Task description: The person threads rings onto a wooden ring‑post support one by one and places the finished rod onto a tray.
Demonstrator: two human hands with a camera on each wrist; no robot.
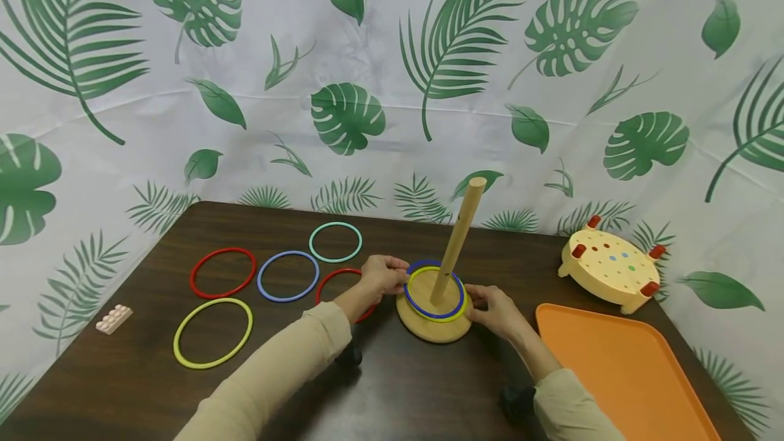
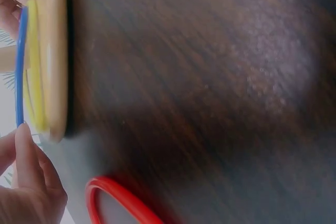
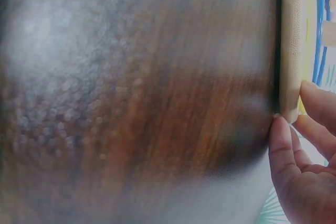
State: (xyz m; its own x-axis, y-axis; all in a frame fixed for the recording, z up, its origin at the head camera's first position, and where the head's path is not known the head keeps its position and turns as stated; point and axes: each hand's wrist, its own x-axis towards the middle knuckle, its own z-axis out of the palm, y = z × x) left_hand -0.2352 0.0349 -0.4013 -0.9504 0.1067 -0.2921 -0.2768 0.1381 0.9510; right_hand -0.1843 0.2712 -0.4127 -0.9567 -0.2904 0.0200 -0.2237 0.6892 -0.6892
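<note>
1. Head view: just right of centre, a blue ring [image 1: 425, 263] and yellow ring [image 1: 442, 320] circle a pole [image 1: 459, 240] on a wooden base [image 1: 424, 333], between left hand [image 1: 382, 275] and right hand [image 1: 495, 308], on a desk [image 1: 404, 386].
2. Left wrist view: lower left, left hand's fingers pinch the blue ring.
3. Right wrist view: lower right, right hand's fingers pinch the wooden base's rim.

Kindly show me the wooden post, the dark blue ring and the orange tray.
Wooden post [image 1: 459, 241], head view: middle of its shaft.
Dark blue ring [image 2: 20, 66], left wrist view: middle of its visible side.
Orange tray [image 1: 618, 366], head view: its bare floor.
</note>
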